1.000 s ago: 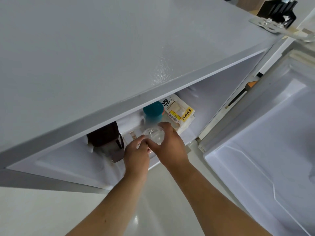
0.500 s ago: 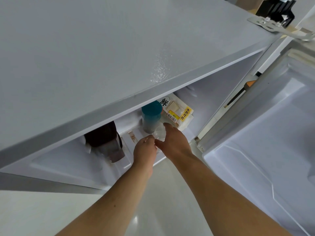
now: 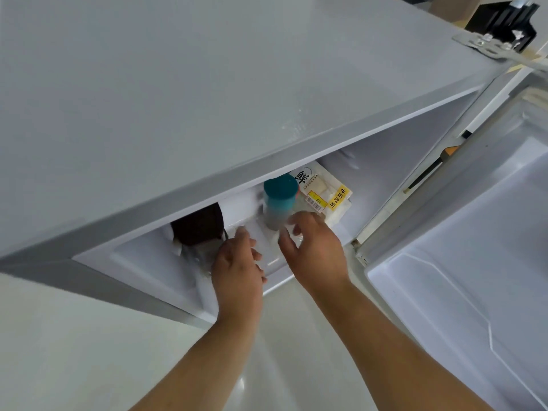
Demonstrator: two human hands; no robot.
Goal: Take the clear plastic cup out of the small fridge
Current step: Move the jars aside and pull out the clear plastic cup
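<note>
The small grey fridge [image 3: 207, 84] stands open below me. The clear plastic cup [image 3: 292, 232] is blurred and nearly see-through. It sits on the white shelf [image 3: 267, 256] just in front of a teal-lidded cup [image 3: 280, 189]. My right hand [image 3: 317, 250] curls around the clear cup, thumb on its left and fingers over its top. My left hand [image 3: 237, 262] is apart from it, to the left, with fingers spread and nothing in them, next to a dark-topped container [image 3: 198, 226].
A white bread packet [image 3: 326, 194] with a yellow label lies behind the teal-lidded cup. The fridge door [image 3: 459, 262] hangs open at the right, its white inner lining facing me. The fridge's top edge overhangs the shelf. Pale floor lies under my arms.
Both hands moved deeper into the fridge. The left hand came off the clear cup and shifted left; the right hand carried the cup up against the teal-lidded cup.
</note>
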